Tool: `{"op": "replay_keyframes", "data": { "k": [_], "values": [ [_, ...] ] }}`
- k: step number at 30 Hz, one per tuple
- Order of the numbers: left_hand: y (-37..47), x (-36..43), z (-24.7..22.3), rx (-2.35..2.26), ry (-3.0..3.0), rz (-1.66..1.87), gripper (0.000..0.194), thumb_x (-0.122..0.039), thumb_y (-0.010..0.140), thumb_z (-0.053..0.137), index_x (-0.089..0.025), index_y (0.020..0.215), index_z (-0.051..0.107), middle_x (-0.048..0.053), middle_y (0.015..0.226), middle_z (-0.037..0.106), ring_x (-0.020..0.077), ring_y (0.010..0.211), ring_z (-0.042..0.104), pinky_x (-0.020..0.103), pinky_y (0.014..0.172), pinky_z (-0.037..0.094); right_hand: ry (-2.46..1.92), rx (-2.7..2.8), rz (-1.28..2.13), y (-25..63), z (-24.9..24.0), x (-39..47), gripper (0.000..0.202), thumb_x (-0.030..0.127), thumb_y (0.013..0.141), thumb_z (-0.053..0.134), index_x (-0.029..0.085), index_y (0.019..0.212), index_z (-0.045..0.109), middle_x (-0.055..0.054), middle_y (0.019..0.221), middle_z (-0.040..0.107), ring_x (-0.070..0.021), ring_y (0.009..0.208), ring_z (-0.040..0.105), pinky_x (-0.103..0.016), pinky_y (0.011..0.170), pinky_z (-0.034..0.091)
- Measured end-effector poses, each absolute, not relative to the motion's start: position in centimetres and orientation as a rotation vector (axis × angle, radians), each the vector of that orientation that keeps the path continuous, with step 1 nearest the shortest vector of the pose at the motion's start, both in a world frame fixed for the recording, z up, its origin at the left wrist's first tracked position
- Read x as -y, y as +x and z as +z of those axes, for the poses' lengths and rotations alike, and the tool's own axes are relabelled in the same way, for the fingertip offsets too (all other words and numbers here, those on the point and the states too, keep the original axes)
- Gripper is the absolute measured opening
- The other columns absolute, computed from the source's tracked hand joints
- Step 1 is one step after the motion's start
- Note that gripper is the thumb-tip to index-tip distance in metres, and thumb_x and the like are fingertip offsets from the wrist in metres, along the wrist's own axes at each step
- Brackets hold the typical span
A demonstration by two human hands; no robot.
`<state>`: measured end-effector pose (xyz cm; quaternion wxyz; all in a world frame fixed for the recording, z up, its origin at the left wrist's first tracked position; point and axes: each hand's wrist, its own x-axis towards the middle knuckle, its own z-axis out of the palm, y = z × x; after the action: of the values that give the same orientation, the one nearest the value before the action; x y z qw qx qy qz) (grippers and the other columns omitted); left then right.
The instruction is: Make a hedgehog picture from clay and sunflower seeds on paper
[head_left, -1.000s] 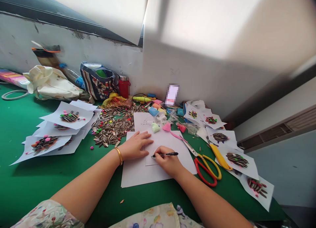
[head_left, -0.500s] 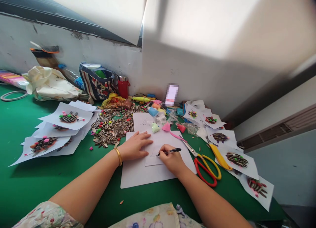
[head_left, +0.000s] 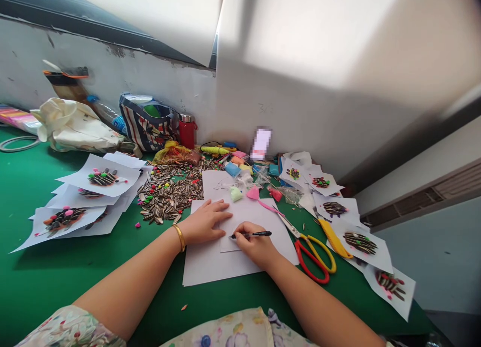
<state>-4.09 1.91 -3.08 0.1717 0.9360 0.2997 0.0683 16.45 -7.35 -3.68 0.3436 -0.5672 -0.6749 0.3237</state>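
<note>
A black pen [head_left: 259,234] is pinched in my right hand [head_left: 255,248], its tip at a small white sheet [head_left: 229,245] with faint lines on it. That sheet lies on larger white paper [head_left: 210,273]. Spread flat on the papers' left side, my left hand [head_left: 206,222] holds them down with its fingers apart. Just beyond my hands are a pale green lump of clay [head_left: 236,194] and a pink lump [head_left: 253,192]. Scissors with red and yellow handles [head_left: 311,254] lie to the right of my right hand, beside a yellow utility knife [head_left: 334,238].
Striped sunflower seeds [head_left: 169,197] are heaped left of the paper. Sheets with seed pictures lie at the left [head_left: 105,179] and right [head_left: 359,241]. Along the wall stand a red bottle [head_left: 187,131], a striped bag [head_left: 148,124] and a cream cloth bag [head_left: 75,126]. A phone-like screen [head_left: 262,143] leans there.
My right hand has shifted slightly left with the pen, whose tip now sits further left on the small sheet. My left hand stays in place.
</note>
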Motion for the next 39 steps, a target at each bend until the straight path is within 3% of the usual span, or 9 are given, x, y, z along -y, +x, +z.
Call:
{"op": "replay_keyframes", "data": {
  "k": [20, 39],
  "values": [
    [-4.1, -1.9, -2.9, -0.864, 2.677, 0.153, 0.058, -0.040, 0.084, 0.064, -0.031, 0.139, 0.051, 0.006, 0.156, 0.037, 0.0299, 0.147, 0.026, 0.054, 0.119, 0.014, -1.504, 1.606, 0.787, 17.2, -3.6, 7.0, 0.013, 0.022, 0.083, 0.052, 0.021, 0.076, 0.063, 0.000, 0.074, 0.065, -0.0157, 0.071, 0.058, -0.026, 0.066, 0.044],
    [-4.1, -1.8, -2.8, -0.865, 2.671, 0.161, 0.056, -0.040, 0.084, 0.062, -0.030, 0.138, 0.052, 0.006, 0.156, 0.038, 0.0302, 0.146, 0.027, 0.055, 0.119, 0.015, -1.527, 1.652, 0.805, 17.4, -4.0, 6.6, 0.013, 0.026, 0.087, 0.054, 0.022, 0.085, 0.066, 0.001, 0.081, 0.069, -0.0159, 0.074, 0.061, -0.027, 0.069, 0.046]
  ]
}}
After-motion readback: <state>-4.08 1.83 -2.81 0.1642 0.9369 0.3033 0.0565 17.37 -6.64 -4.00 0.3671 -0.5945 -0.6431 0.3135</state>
